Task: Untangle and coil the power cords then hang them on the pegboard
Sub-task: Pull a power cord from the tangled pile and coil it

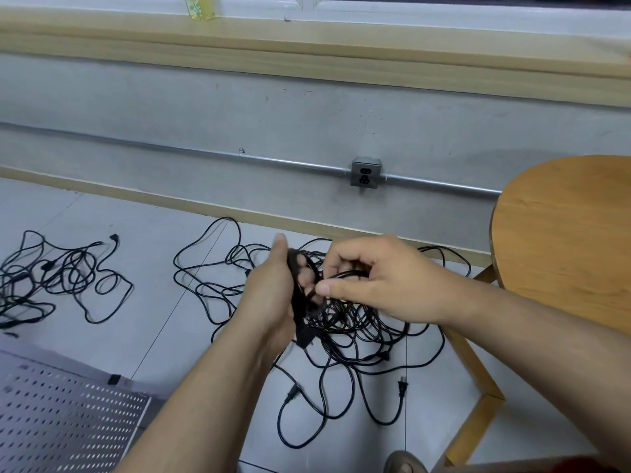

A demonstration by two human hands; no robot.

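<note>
Here the coiled cord bundle (301,312) sits in the left hand (273,298), fingers (305,276) curled round it. The right hand (375,278) pinches one strand (346,274), just above the tangle (358,339) on the floor (153,319).

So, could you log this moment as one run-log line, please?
stage: untangling | left hand: grips cord bundle | right hand: pinches one cord | second tangle: floor, left | pegboard: lower left

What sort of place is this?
Likely a workroom or utility room: grey wall with exposed conduit and metal outlet box, tiled floor strewn with power cords, pegboard panel nearby.
</note>
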